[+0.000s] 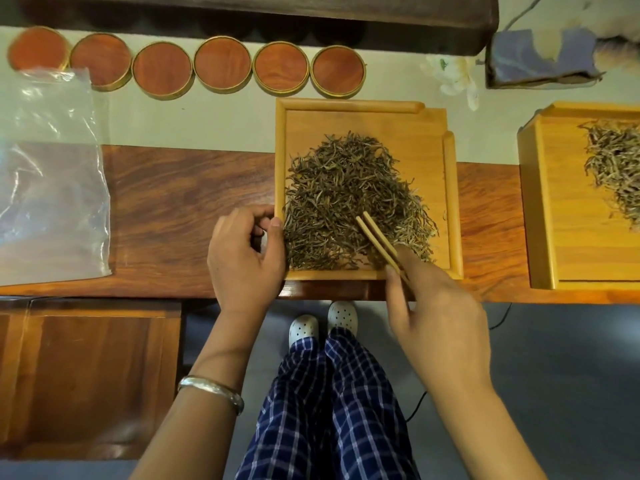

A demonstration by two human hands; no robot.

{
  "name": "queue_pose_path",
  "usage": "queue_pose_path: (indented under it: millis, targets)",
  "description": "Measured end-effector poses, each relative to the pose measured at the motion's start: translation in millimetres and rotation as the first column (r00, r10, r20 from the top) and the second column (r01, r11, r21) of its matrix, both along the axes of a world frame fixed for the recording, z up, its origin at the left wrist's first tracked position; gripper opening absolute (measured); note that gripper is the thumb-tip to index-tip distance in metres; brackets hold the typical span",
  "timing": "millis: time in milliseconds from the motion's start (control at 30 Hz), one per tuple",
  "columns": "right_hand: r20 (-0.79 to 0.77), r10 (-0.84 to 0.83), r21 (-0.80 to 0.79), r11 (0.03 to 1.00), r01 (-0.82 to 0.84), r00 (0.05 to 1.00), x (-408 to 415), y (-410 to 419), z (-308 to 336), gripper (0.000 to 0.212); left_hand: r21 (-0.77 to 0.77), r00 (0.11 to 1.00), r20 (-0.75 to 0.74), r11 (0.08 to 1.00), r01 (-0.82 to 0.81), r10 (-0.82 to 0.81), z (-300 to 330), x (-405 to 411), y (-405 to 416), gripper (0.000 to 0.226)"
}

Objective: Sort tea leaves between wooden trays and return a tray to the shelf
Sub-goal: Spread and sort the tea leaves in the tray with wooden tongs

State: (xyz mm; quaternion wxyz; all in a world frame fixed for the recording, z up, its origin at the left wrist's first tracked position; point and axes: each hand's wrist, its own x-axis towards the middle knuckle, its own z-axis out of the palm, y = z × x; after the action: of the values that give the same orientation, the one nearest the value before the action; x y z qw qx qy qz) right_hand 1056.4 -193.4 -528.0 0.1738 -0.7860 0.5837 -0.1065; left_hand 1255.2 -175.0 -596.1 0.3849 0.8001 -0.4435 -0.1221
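Wooden tray [367, 112] of tea leaves [349, 199] sat mid-bench. Right hand [440, 303] clenched tweezers [379, 239], tips in the pile's 5 o'clock part; left hand [242, 258] pinched the tray's 9 o'clock rim. Risk: a flick could scatter leaves onto the bench [180, 216]; second tray [543, 202] lay at 3 o'clock.

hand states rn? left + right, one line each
Left hand: curled at the left rim of the wooden tray, thumb on it; whether it grips anything cannot be told.
Right hand: closed on bamboo tweezers.
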Motion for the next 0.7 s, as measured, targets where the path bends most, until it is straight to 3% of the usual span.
queue_pose_path:
  millis: [267,700]
  targets:
    - [-0.103,-0.001,0.037,0.999,0.005,0.995,5,6,-2,0.032,0.001,1.0,-0.005,1.0,0.0,0.0,0,0,-1,0.01]
    - [-0.059,-0.015,0.108,0.994,0.022,0.998,5,23,5,0.034,0.018,1.0,-0.001,1.0,-0.008,0.008,2,-1,0,0.007]
